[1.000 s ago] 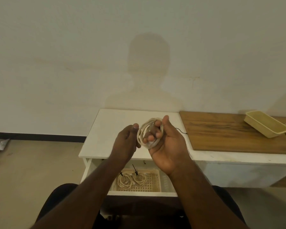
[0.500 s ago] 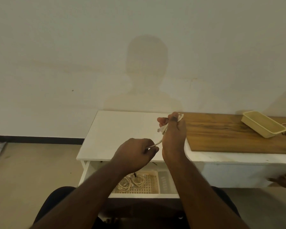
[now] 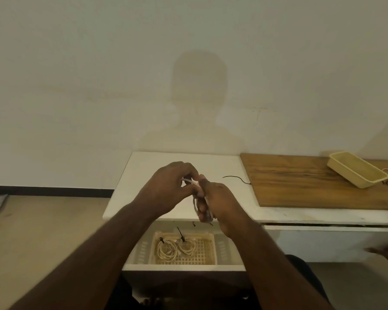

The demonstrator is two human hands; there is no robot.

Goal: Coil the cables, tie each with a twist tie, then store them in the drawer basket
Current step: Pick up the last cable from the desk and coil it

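the step in hand looks like the coiling of a third cable. the right hand [image 3: 220, 202] grips a bundle of loops, the cable [image 3: 197, 205], its fingers [image 3: 202, 217] curled shut around the coil above the front edge of the white table [image 3: 143, 175]. the left hand [image 3: 168, 189] sits just beside it, fingers pinched together on the free white end of the same cable, which runs across to the right hand. the two hands are almost touching, held in the air over the table's front edge and above the open drawer.

the cable is pale, thin and flexible; the loops in the right hand look bunched and partly hidden by the fingers, so how many turns are made cannot be told.

in the drawer basket [image 3: 211, 240] below the front edge lie two coiled cables [image 3: 177, 249], side by side, each bound with a dark tie, so the task seems well along.

the next move probably calls for laying the last length onto the coil, then keeping the loops clamped in one hand while the other fetches the twist tie [image 3: 235, 178], a thin dark strand lying on the table toward its right edge, near the wooden board [image 3: 311, 184]. the loops may spring apart if the grip slackens during that reach.
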